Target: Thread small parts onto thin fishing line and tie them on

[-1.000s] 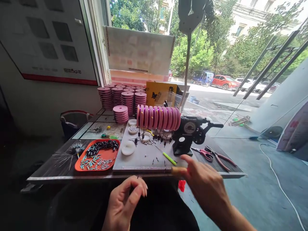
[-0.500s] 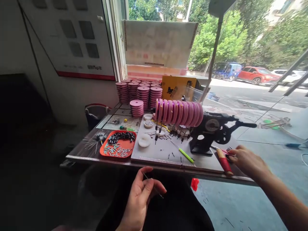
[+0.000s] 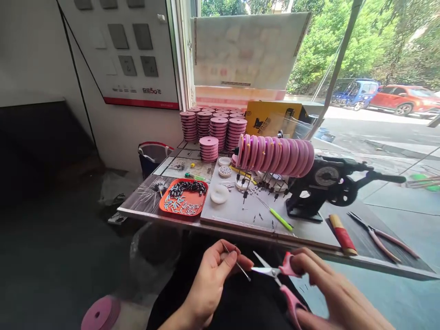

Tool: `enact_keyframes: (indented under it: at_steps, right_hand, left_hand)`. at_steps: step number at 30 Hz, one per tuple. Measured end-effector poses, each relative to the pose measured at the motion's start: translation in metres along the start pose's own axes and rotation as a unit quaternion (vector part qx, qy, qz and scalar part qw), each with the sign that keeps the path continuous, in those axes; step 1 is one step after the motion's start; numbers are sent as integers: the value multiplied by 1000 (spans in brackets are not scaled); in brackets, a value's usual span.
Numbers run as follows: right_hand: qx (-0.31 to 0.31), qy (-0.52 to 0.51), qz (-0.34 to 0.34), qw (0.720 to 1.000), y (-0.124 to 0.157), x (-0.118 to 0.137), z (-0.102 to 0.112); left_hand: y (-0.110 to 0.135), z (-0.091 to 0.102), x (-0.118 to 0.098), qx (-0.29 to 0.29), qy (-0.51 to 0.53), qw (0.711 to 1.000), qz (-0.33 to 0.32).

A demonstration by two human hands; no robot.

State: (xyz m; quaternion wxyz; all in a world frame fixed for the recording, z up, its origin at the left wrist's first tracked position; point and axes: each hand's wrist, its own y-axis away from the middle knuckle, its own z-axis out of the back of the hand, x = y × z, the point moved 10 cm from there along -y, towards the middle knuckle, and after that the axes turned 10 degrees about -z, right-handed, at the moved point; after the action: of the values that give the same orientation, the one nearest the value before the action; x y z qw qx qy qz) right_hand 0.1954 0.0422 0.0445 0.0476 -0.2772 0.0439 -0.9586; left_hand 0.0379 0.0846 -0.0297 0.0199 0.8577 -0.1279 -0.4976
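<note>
Low in front of the table edge, my left hand [image 3: 213, 279] pinches a thin dark wire or needle-like piece [image 3: 237, 263] between thumb and fingers. My right hand [image 3: 326, 288] grips small pink-handled scissors [image 3: 278, 275], blades open and pointing left, tips almost touching the wire. Both hands hover over my dark lap. On the table above, a row of pink spools [image 3: 275, 155] sits on a black hand-crank winding machine [image 3: 326, 183].
The table [image 3: 144, 206] carries an orange tray [image 3: 184, 201] of small parts, stacks of pink spools [image 3: 213, 128], a green-handled tool [image 3: 280, 219], a red tube [image 3: 342, 234], pink-handled pliers [image 3: 381, 236] and a yellow box [image 3: 271, 119]. One pink spool [image 3: 99, 314] lies on the floor.
My right hand has left the table's right side, now holding the scissors, and come down beside my left hand. The red tube stays on the table. The camera turned left.
</note>
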Motion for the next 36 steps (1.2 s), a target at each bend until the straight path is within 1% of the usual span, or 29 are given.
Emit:
enact_keyframes:
  at_steps: [1, 3, 6, 9, 13, 22, 27, 30, 34, 36]
  right_hand:
    - [7, 5, 5, 1000, -5, 6, -6]
    - [27, 21, 10, 999, -16, 10, -11]
    - [56, 57, 14, 997, -29, 9, -11]
    - [88, 85, 23, 992, -38, 14, -12]
    - [106, 94, 30, 989, -42, 20, -14]
    - [165, 96, 13, 982, -46, 23, -23]
    - [173, 88, 7, 981, -46, 25, -20]
    - [175, 86, 2, 981, -48, 26, -23]
    - [152, 94, 20, 984, -48, 24, -24]
    - [123, 85, 28, 988, -42, 11, -13]
  left_hand:
    - [1, -1, -2, 0, 0, 1000, -1]
    - [3, -3, -6, 4, 1, 1000, 2]
    - [7, -9, -8, 27, 27, 999, 24]
    - [9, -14, -7, 48, 54, 997, 41]
    - [9, -14, -8, 51, 60, 996, 38]
    - [9, -16, -11, 60, 62, 996, 34]
    - [10, -16, -11, 59, 63, 996, 34]
    - [10, -15, -10, 56, 61, 996, 35]
    - [10, -15, -10, 54, 54, 996, 35]
    - [9, -15, -12, 54, 41, 997, 25]
